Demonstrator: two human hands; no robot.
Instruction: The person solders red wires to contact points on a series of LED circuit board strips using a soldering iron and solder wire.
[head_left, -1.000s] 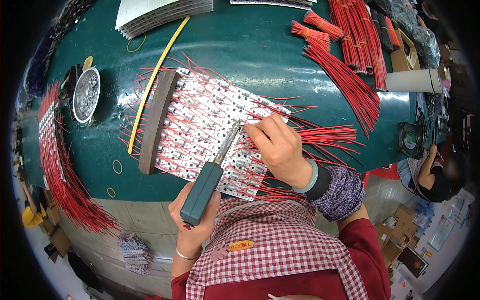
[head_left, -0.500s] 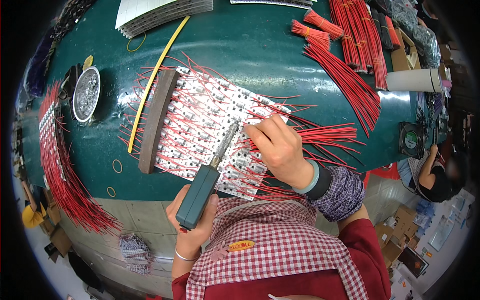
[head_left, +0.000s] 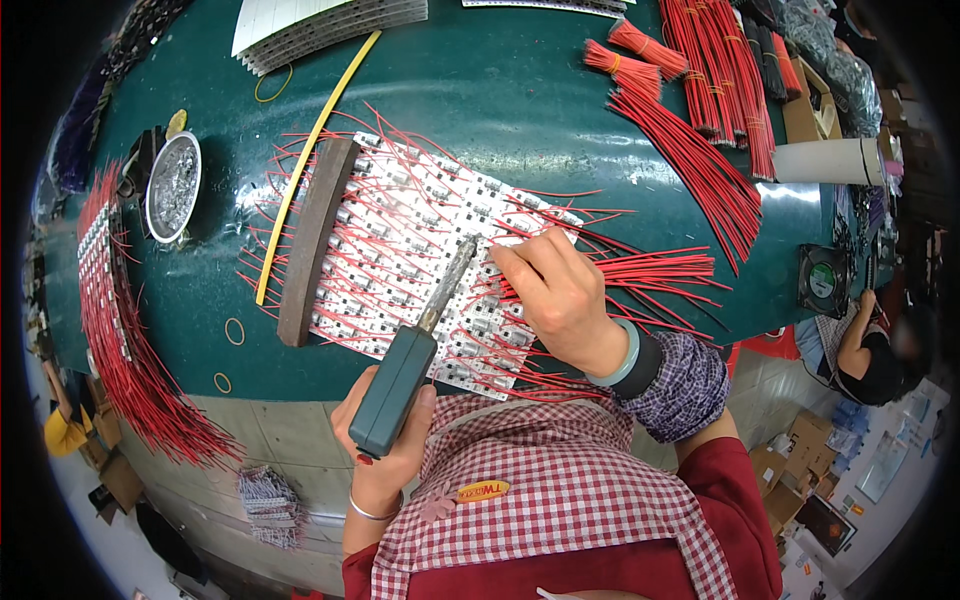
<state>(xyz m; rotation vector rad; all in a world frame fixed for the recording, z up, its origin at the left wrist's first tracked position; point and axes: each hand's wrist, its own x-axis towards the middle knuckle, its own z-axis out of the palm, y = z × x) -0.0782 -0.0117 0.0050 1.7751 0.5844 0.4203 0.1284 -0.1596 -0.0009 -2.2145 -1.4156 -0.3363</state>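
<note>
My left hand (head_left: 388,468) is wrapped round the green handle of a soldering iron (head_left: 394,388). Its metal tip rests at or just over the middle of a panel of white circuit boards (head_left: 432,185), dotted with small components and rows of red wires. Close to the tip, my right hand (head_left: 560,300) pinches a red wire between thumb and forefinger; the wire's end is mostly hidden by the fingers. A dark bar (head_left: 318,243) lies across the panel's left part, with a yellow strip (head_left: 310,150) beside it.
A metal bowl (head_left: 174,188) stands at the left, near a wired strip of boards (head_left: 110,290) hanging over the table edge. Loose red wires (head_left: 690,170) and tied bundles (head_left: 700,70) lie at the far right. Stacked white panels (head_left: 325,30) sit at the back. A small fan (head_left: 822,280) stands right.
The soldering iron's tip has shifted very slightly away from me and its handle a little left. My right hand has barely moved.
</note>
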